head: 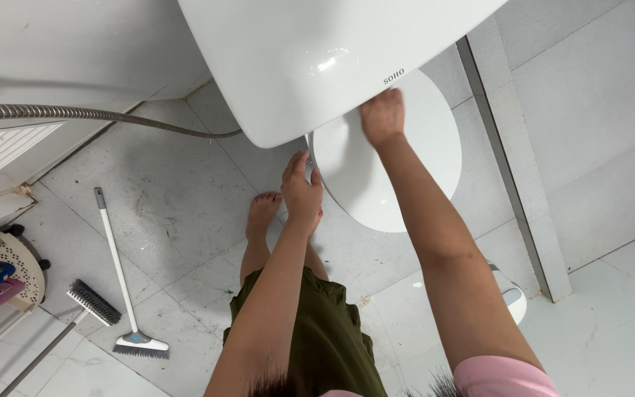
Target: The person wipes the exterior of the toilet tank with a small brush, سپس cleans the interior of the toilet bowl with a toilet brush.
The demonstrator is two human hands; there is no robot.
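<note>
White ceramic cistern [295, 59] meets the right hand [382, 116], flat and open; left hand [301, 192], empty, fingers loosely extended, nears the toilet lid [398, 176].

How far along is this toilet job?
Done: the toilet lid is shut; white-handled brush and black-bristled brush lie aside on the floor. In hand: right hand rests on the lid below the tank, left hand at its edge. Left: the floor shows dark marks.
</note>
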